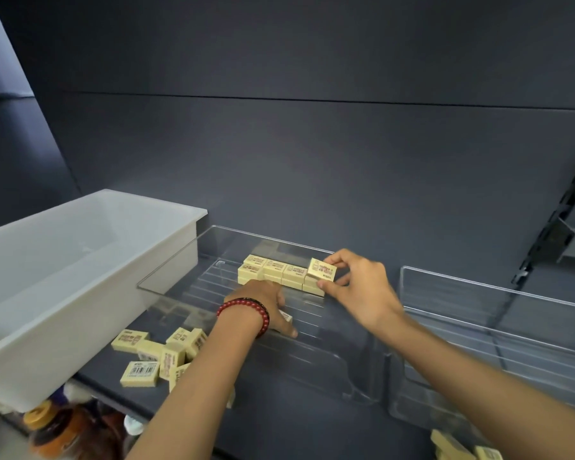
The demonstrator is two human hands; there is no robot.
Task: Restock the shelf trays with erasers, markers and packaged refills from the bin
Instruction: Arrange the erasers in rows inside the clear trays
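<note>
Head view: the right hand, at the centre of the frame, pinches a single cream eraser between thumb below and fingertips above, the fingers curled round its right end. The eraser is tilted, label up, at the right end of a stacked row of erasers that stands along the back of a clear tray. The left hand, a red bead bracelet on its wrist, reaches into the same tray just in front of the row, back of the hand toward the camera and thumb down on the ribbed tray floor. The corner of another eraser shows beside its palm; the fingers are hidden, so whether the hand grips it cannot be told. A white bin sits at the left of the frame, beside the tray. Loose erasers lie heaped on the dark shelf at lower left, in front of the bin. A second clear tray stands at the right, and a few more erasers show in the lower right corner.
</note>
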